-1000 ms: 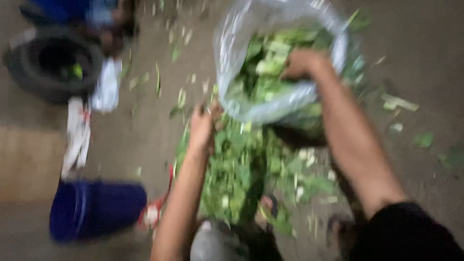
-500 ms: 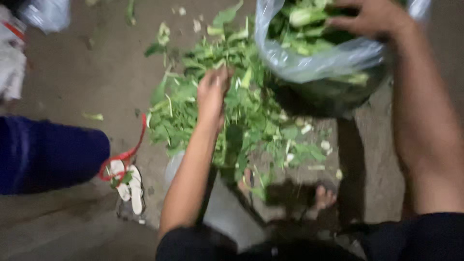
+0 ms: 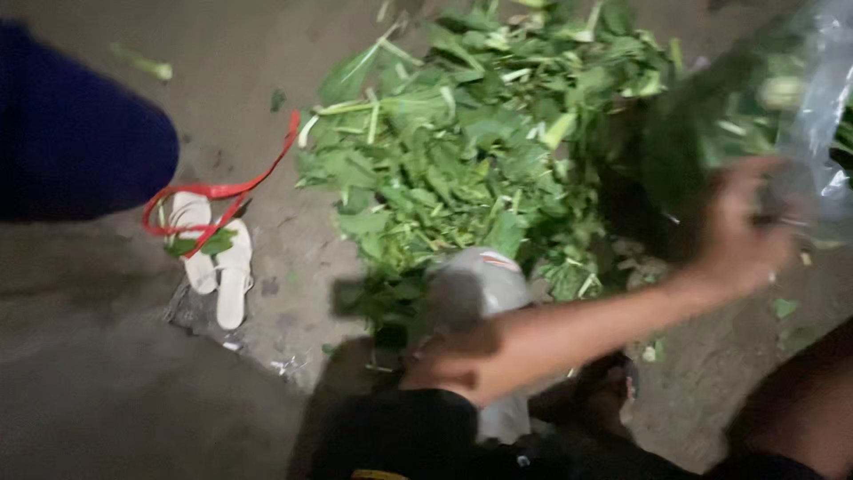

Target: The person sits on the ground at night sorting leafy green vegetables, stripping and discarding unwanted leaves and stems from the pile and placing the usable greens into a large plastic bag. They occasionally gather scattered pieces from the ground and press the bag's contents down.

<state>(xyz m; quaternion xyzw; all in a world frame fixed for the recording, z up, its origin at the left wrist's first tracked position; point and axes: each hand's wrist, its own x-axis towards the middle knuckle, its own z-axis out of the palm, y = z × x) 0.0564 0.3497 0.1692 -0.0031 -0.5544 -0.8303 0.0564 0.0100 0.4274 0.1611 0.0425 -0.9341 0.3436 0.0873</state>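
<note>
Head view: left hand (image 3: pixel 742 227), blurred, reaches across to the clear bag (image 3: pixel 817 133) at the right edge, its grip seemingly closed on the plastic, though I cannot tell for sure. Right hand is not visible. Greens (image 3: pixel 480 151) lie heaped on the floor (image 3: pixel 293 258), sandals (image 3: pixel 213 258) and red strap (image 3: pixel 222 191) to their left.

The ground (image 3: pixel 98 356) is bare, grey-brown and rough, like packed earth or concrete. A wide heap of cut green leaves and pale stalks (image 3: pixel 471 151) lies on it, spreading from the far edge of view toward the middle. A pair of white sandals (image 3: pixel 213 258) lies to the left of the heap, with a red strap (image 3: pixel 227 191) looped over them and running toward the leaves. A dark blue rounded container (image 3: pixel 75 133) sits at the far left. Stray leaf scraps (image 3: pixel 786 307) dot the ground at the right.
</note>
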